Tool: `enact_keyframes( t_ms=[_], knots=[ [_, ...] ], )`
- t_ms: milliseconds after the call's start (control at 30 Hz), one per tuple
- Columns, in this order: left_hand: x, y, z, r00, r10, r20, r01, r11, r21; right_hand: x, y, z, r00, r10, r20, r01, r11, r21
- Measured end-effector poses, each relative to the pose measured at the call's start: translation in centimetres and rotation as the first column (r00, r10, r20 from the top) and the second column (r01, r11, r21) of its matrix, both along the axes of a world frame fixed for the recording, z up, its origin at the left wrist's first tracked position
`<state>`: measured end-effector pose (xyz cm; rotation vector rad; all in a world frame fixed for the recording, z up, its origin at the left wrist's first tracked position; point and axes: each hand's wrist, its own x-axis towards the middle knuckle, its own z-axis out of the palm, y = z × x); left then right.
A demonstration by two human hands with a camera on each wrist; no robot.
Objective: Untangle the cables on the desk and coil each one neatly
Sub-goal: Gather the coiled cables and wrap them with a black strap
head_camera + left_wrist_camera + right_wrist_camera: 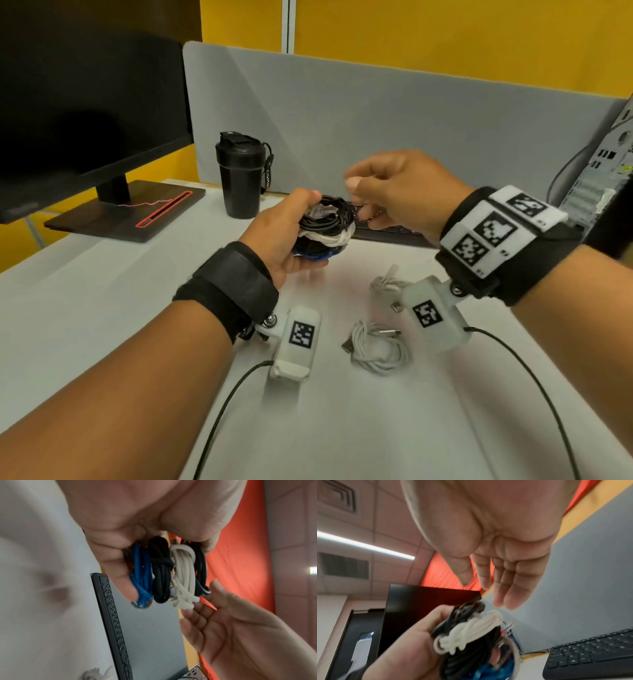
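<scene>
Above white desk, left grip clasps coiled cables; right grip released.

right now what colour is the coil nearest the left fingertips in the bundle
Blue coil, gripped by the left hand; clearest in the left wrist view.

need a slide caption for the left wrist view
Left hand grips stacked blue, black and white coils while the open right hand reaches in.
</scene>
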<state>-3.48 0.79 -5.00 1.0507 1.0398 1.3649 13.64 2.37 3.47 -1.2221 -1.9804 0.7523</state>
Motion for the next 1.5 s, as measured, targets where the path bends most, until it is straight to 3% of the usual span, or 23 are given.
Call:
enact_keyframes(
  t_ms=[33, 100, 167, 233, 267, 300, 467, 567, 600, 667, 733, 800, 867, 1033, 1267, 1500],
  knots=[
    [0.0, 0.0, 0.0, 1.000, -0.003, 0.010, 0.003, 1.000, 0.005, 0.9, -0.1, 0.1, 0.999, -0.011, 0.034, 0.011, 1.000, -0.002],
    [0.0, 0.0, 0.0, 0.999, 0.004, 0.033, -0.005, 1.000, 0.019, 2.3, -0.4, -0.3, 0.928, 0.035, 0.370, -0.039, 0.999, 0.003],
    [-0.1, 0.0, 0.0, 0.999, 0.018, 0.049, -0.019, 0.999, 0.028, 2.6, -1.6, -2.0, 0.659, 0.191, 0.728, -0.183, 0.979, -0.092],
    [0.0, -0.1, 0.0, 0.998, 0.039, 0.046, -0.041, 0.998, 0.044, 2.2, -2.7, -4.6, 0.388, 0.282, 0.877, -0.280, 0.943, -0.179],
    [0.1, -0.1, 0.0, 0.998, 0.050, 0.040, -0.052, 0.997, 0.056, 1.9, -3.1, -5.6, 0.316, 0.277, 0.908, -0.297, 0.937, -0.182],
    [0.1, -0.1, 0.1, 0.997, 0.061, 0.036, -0.063, 0.996, 0.068, 1.6, -3.3, -6.3, 0.290, 0.254, 0.922, -0.313, 0.936, -0.160],
    [0.0, 0.1, 0.1, 0.995, 0.092, 0.039, -0.096, 0.991, 0.095, 2.1, -2.9, -5.8, 0.404, 0.199, 0.893, -0.335, 0.940, -0.058],
    [-0.1, 0.1, -0.1, 0.996, 0.071, 0.056, -0.074, 0.995, 0.061, 3.1, -2.5, -3.2, 0.586, 0.182, 0.790, -0.312, 0.950, 0.013],
    [-0.1, 0.1, -0.2, 0.995, 0.067, 0.070, -0.070, 0.996, 0.048, 3.4, -2.4, -2.2, 0.687, 0.203, 0.698, -0.296, 0.955, 0.014],
    [-0.1, 0.2, -0.3, 0.993, 0.087, 0.076, -0.090, 0.995, 0.042, 3.6, -2.6, -0.2, 0.887, 0.292, 0.358, -0.298, 0.954, -0.039],
    [0.0, 0.1, -0.3, 0.994, 0.093, 0.060, -0.096, 0.994, 0.054, 3.0, -2.8, 1.1, 0.960, 0.279, 0.009, -0.279, 0.960, -0.003],
    [0.3, 0.0, -0.3, 0.996, 0.077, 0.037, -0.079, 0.995, 0.061, 1.5, -2.4, 1.5, 0.970, 0.182, -0.163, -0.168, 0.981, 0.097],
    [0.6, -0.2, -0.2, 0.998, 0.066, 0.012, -0.067, 0.995, 0.079, -0.1, -1.6, 1.0, 0.979, 0.066, -0.194, -0.028, 0.981, 0.192],
    [1.1, -0.5, 0.1, 0.997, 0.068, 0.043, -0.072, 0.992, 0.106, -2.7, -0.7, -1.6, 0.991, -0.130, -0.017, 0.128, 0.929, 0.347],
    [1.7, -0.7, 0.4, 0.973, 0.049, 0.225, -0.055, 0.998, 0.020, -3.9, -0.9, -3.9, 0.952, -0.303, 0.050, 0.246, 0.850, 0.466],
    [2.3, -1.2, 0.7, 0.987, 0.035, 0.158, -0.058, 0.988, 0.141, -4.5, -2.0, -3.8, 0.934, -0.350, 0.069, 0.242, 0.764, 0.598]
  ],
)
